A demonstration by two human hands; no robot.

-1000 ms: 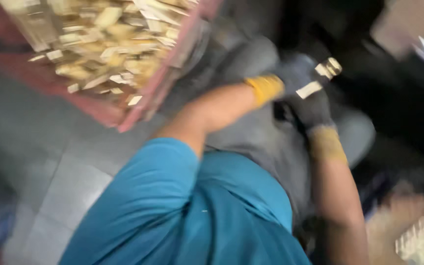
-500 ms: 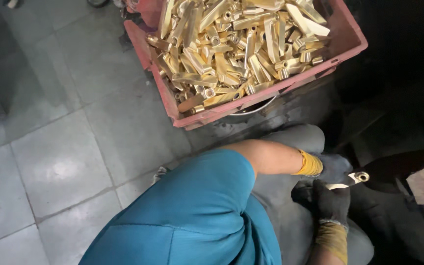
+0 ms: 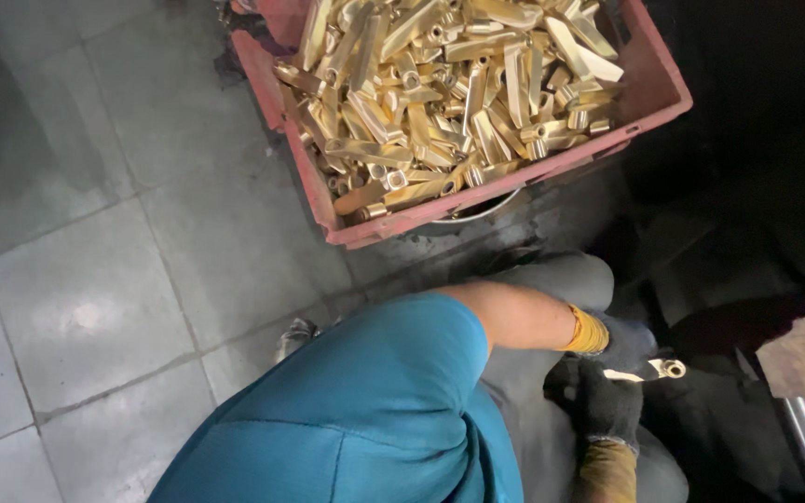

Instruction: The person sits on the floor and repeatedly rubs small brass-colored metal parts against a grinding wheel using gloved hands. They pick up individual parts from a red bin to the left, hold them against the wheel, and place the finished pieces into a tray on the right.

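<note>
Grey tiled floor, a red crate heaped with brass parts.
Head view: over the lap, the gloved left hand and right hand meet, fingers pinching one brass piece between them, well apart from the crate; handling it looks underway.

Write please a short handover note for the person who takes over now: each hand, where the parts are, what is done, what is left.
Left hand: dark glove, yellow cuff, gripping one brass part over the lap.
Right hand: gloved, closed on the same part from below.
Red crate stands on the tiled floor ahead of the knees, heaped with brass parts.
Done: one part is out of the crate, in hand.
Left: the heap in the crate looks nearly full.
</note>
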